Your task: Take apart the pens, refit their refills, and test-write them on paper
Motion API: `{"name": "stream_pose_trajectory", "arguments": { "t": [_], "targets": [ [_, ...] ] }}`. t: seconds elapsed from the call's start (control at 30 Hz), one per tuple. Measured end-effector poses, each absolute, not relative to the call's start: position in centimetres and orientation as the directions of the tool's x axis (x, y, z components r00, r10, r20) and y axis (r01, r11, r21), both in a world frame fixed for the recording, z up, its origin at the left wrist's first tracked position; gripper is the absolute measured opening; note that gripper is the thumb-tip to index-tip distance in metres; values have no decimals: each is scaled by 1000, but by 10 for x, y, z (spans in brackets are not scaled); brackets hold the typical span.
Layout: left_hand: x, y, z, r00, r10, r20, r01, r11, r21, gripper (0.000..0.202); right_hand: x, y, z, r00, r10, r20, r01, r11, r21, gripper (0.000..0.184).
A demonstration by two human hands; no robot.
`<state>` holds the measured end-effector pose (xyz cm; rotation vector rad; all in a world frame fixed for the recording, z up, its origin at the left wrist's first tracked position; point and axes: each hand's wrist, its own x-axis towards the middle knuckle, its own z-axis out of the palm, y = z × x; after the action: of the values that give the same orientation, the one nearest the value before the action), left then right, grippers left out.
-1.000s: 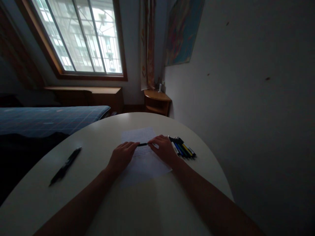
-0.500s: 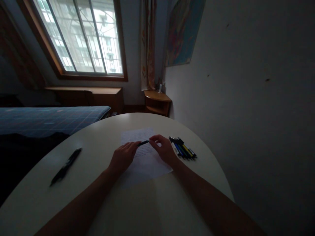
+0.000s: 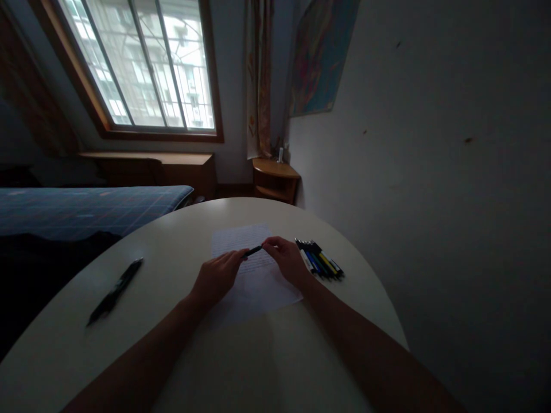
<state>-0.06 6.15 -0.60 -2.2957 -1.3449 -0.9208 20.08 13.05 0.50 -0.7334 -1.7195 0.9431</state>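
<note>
A thin dark pen (image 3: 252, 251) is held between both my hands above a lined white sheet of paper (image 3: 253, 287) on a round pale table (image 3: 181, 241). My left hand (image 3: 215, 276) pinches the pen's lower left end with its fingers closed. My right hand (image 3: 287, 259) grips the upper right end, fingers curled round it. The pen is tilted, its right end higher. Both forearms reach in from the bottom edge.
A black pen (image 3: 114, 291) lies alone on the table's left side. A row of several pens (image 3: 321, 261) lies right of the paper, close to the wall. Beyond the table are a bed (image 3: 86, 209), a wooden corner shelf (image 3: 274, 179) and a window (image 3: 146, 69).
The pen between my hands has tilted, its right end rising a little. My right hand has shifted slightly to the right and up; my left hand has hardly moved.
</note>
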Motion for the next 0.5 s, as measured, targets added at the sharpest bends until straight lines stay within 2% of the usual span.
{"name": "stream_pose_trajectory", "arguments": {
  "t": [0.2,0.5],
  "targets": [
    [1,60,-4,328,666,670,874,-482,52,27,203,128,9,-288,806,518,132,569,-812,19],
    [1,59,-2,334,685,648,867,-493,74,30,205,130,7,-355,793,496,99,560,-823,19]
  ]
}}
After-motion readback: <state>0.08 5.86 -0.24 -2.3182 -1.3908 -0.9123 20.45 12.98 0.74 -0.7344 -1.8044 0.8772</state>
